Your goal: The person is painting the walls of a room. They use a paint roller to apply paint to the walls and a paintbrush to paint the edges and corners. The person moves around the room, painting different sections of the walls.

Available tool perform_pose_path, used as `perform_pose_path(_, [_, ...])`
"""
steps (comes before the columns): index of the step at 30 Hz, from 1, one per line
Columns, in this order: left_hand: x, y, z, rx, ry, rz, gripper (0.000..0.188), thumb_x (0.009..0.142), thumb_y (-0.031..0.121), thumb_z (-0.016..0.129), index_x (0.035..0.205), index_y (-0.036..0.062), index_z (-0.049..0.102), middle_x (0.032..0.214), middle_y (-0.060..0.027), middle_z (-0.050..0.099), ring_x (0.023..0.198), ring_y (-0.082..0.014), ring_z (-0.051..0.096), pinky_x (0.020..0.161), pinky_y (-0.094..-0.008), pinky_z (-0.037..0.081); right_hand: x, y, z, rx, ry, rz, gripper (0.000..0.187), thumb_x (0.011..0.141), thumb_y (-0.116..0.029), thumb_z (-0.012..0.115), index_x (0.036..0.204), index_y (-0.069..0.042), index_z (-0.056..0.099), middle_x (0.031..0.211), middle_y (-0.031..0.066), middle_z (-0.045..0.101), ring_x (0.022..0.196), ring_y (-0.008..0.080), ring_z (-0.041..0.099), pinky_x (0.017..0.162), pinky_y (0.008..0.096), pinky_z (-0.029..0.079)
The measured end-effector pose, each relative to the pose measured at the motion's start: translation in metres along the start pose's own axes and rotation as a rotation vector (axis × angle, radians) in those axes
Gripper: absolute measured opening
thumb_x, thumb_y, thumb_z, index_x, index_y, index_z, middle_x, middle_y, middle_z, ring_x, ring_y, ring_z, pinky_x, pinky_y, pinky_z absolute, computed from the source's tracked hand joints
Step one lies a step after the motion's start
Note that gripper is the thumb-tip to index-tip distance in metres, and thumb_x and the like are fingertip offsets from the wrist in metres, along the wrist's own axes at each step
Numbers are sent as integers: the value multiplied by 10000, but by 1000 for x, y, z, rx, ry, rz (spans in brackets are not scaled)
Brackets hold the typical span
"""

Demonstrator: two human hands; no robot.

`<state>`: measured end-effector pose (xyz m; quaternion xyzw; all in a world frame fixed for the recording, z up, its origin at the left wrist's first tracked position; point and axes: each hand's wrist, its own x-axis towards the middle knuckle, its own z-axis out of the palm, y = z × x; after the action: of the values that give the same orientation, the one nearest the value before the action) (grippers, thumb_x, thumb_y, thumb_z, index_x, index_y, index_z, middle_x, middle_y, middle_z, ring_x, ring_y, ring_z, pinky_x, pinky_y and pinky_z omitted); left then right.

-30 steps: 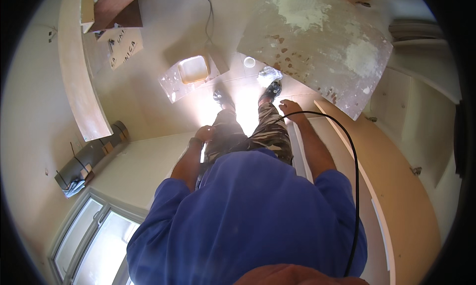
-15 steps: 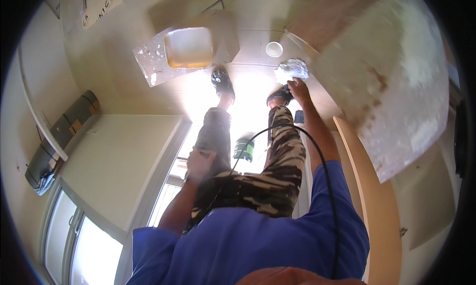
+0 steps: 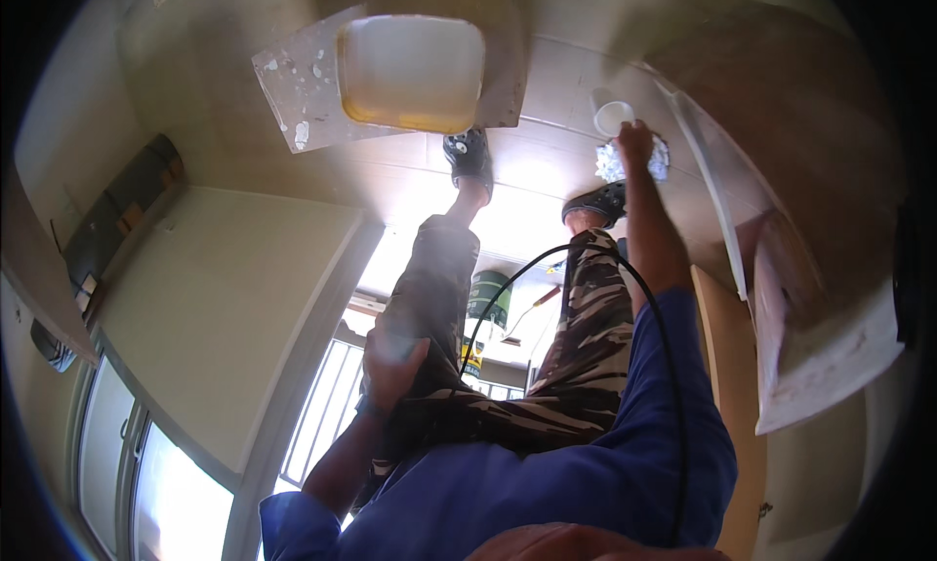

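Down by my right shoe, my right hand (image 3: 636,143) is closed on the edge of a small white cup (image 3: 612,118), which looks tilted. Beside and partly under that hand lies a crumpled white wad (image 3: 661,161), cloth or plastic; I cannot tell which. My left hand (image 3: 394,361) rests on my left thigh, thumb apart from the fingers, holding nothing I can see. Glare blurs its fingertips. Beyond my left shoe stands a translucent, amber-rimmed tub (image 3: 366,112) with pale contents that I cannot make out, on a white-spattered board (image 3: 293,83).
A large stained sheet (image 3: 810,366) leans on the right, near a tan panel (image 3: 727,366). Between my legs, a green bucket (image 3: 490,292) stands behind me. A black cable (image 3: 649,297) loops across my front. A dark roll (image 3: 127,214) lies at the left wall.
My right hand has moved from the crumpled wad to the white cup and gripped it. The view has shifted, bringing the tub nearer. My left hand stays on my thigh.
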<state>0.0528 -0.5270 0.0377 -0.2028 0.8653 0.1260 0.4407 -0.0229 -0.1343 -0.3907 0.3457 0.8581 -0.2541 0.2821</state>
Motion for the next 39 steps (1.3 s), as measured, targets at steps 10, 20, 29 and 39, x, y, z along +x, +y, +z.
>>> perform_pose_path(10, [-18, -2, -9, 120, -85, -14, 773, 702, 468, 670, 1194, -44, 366, 1029, -256, 525, 972, -405, 528, 827, -467, 436, -218, -226, -93, 597, 80, -438, 232, 828, -188, 541, 1023, -79, 602, 870, 158, 634, 792, 312, 626, 696, 371, 503])
perform_pose_path(20, [-11, -32, -5, 90, -47, -71, 763, 690, 475, 682, 1199, -10, 386, 1025, -225, 532, 982, -396, 525, 832, -475, 431, -233, -398, -39, 111, -112, -718, 170, 797, -213, 523, 802, -53, 581, 802, 145, 634, 766, 310, 622, 681, 427, 492])
perform_pose_path(29, [-3, -59, -10, -37, -22, -43, 781, 711, 503, 667, 1200, -29, 371, 1013, -255, 522, 967, -425, 521, 811, -492, 429, -207, -458, 40, -56, -176, -677, 159, 770, -182, 505, 788, -58, 603, 811, 113, 641, 798, 280, 623, 706, 389, 499])
perform_pose_path(39, [10, -64, -17, -39, -82, -68, 743, 704, 476, 672, 1190, -20, 407, 1039, -271, 530, 992, -436, 525, 834, -502, 434, -240, -454, -31, 45, -107, -606, 317, 790, -338, 568, 831, -27, 607, 807, 162, 642, 788, 330, 625, 708, 440, 499])
